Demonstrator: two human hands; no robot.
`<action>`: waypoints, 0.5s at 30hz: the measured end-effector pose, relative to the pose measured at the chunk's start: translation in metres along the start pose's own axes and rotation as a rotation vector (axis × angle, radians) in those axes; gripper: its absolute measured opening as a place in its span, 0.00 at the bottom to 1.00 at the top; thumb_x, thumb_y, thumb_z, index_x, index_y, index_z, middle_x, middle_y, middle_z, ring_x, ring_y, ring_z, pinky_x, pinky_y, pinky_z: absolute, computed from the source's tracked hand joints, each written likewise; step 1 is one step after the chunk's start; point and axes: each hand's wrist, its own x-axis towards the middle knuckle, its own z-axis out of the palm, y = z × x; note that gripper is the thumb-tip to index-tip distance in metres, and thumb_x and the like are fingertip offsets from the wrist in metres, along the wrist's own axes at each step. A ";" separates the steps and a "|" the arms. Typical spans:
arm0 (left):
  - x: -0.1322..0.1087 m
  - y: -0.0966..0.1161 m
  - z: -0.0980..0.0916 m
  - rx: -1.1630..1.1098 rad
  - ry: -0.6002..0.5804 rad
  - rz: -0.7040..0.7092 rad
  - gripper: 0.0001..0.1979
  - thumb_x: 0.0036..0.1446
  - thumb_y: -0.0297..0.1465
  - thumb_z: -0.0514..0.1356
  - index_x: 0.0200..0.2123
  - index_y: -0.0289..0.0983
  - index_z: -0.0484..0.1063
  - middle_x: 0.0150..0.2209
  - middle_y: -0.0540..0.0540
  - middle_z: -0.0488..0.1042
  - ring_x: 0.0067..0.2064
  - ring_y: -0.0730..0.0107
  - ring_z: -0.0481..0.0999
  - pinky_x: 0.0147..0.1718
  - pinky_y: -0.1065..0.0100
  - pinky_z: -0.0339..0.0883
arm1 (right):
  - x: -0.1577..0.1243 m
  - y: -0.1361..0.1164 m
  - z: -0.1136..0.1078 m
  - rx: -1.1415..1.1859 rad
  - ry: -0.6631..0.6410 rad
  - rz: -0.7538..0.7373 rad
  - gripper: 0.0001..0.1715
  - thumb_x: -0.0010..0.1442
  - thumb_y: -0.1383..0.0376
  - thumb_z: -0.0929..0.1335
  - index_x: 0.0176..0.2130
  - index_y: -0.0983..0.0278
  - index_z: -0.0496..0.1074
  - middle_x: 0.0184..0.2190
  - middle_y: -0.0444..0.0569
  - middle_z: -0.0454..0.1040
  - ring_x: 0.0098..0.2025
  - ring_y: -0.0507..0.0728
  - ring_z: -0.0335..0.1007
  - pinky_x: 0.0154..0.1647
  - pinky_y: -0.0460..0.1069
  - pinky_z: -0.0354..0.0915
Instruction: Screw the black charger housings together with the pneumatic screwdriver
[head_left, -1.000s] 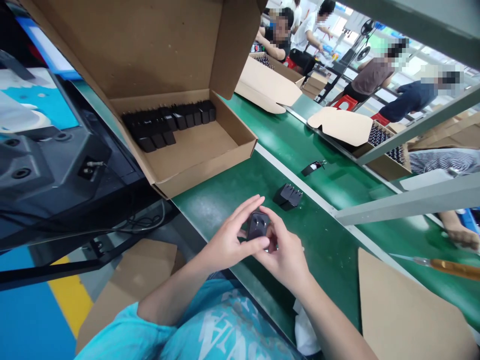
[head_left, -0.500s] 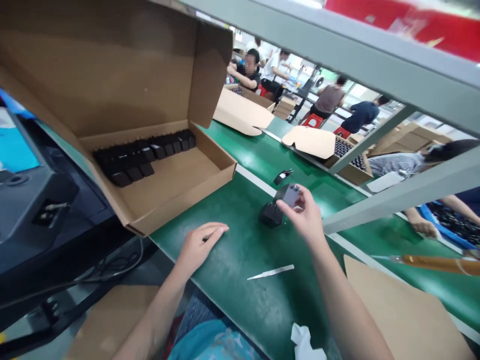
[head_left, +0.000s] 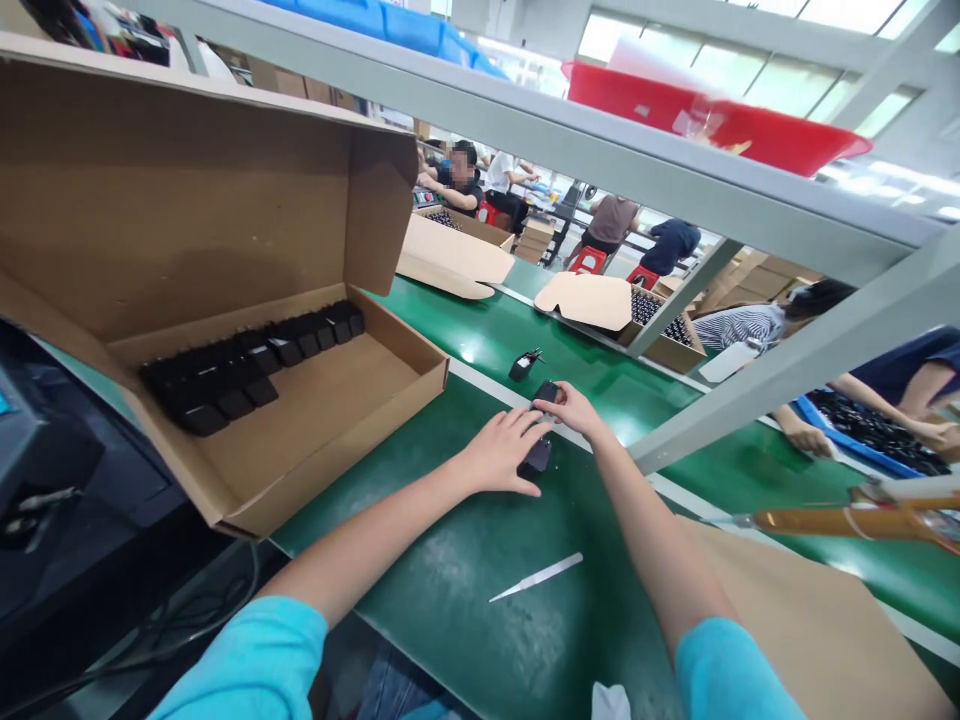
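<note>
My right hand [head_left: 574,408] pinches a black power adapter [head_left: 547,391] just above the green bench. Right below it, my left hand [head_left: 501,452] reaches over a second black adapter [head_left: 537,456], thumb and fingers apart around it; whether they press on it I cannot tell. A third adapter [head_left: 524,364] with its plug pins showing lies farther back on the green surface. At left, several black adapters [head_left: 232,385] stand in rows along the back of an open cardboard box [head_left: 337,455].
White tweezers [head_left: 537,577] lie in front of my hands, with a crumpled white tissue [head_left: 610,702] at the near edge. A grey shelf post [head_left: 720,395] slants down at right beside a brown-orange tool [head_left: 832,522]. Co-workers sit beyond, near a blue tray [head_left: 840,432].
My left hand has moved right and forward from near the box to the adapter by my right hand. My right hand still holds its adapter, now turned. The view has tilted up.
</note>
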 end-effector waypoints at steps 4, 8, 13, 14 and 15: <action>0.026 -0.012 0.020 0.061 -0.156 0.086 0.36 0.48 0.49 0.68 0.56 0.38 0.64 0.51 0.38 0.71 0.51 0.51 0.73 0.43 0.60 0.71 | 0.012 0.007 -0.012 0.005 0.041 0.054 0.35 0.52 0.54 0.74 0.53 0.66 0.65 0.28 0.42 0.70 0.29 0.51 0.70 0.25 0.45 0.67; 0.052 -0.043 0.017 0.045 -0.110 0.097 0.35 0.49 0.48 0.69 0.54 0.38 0.64 0.49 0.40 0.71 0.49 0.53 0.73 0.40 0.63 0.69 | 0.022 0.014 -0.027 0.007 0.053 0.088 0.36 0.53 0.55 0.74 0.55 0.67 0.63 0.31 0.44 0.71 0.29 0.51 0.70 0.27 0.47 0.68; 0.123 -0.099 0.007 0.096 -0.088 0.033 0.33 0.49 0.42 0.70 0.54 0.35 0.63 0.51 0.36 0.68 0.54 0.48 0.70 0.46 0.59 0.67 | 0.029 0.014 -0.038 0.022 -0.018 0.095 0.24 0.60 0.60 0.71 0.53 0.66 0.66 0.36 0.46 0.73 0.31 0.50 0.71 0.30 0.47 0.70; 0.136 -0.108 0.007 0.101 -0.099 0.042 0.33 0.49 0.42 0.70 0.53 0.35 0.64 0.50 0.36 0.68 0.53 0.48 0.70 0.46 0.59 0.67 | 0.030 0.013 -0.039 0.026 -0.038 0.093 0.22 0.61 0.60 0.70 0.52 0.66 0.66 0.36 0.46 0.73 0.32 0.50 0.71 0.30 0.47 0.71; 0.148 -0.114 0.008 0.103 -0.112 0.055 0.33 0.48 0.43 0.70 0.52 0.35 0.65 0.49 0.36 0.69 0.52 0.49 0.71 0.46 0.59 0.67 | 0.032 0.012 -0.039 0.030 -0.055 0.090 0.20 0.62 0.61 0.69 0.52 0.66 0.67 0.37 0.46 0.73 0.32 0.50 0.72 0.30 0.47 0.71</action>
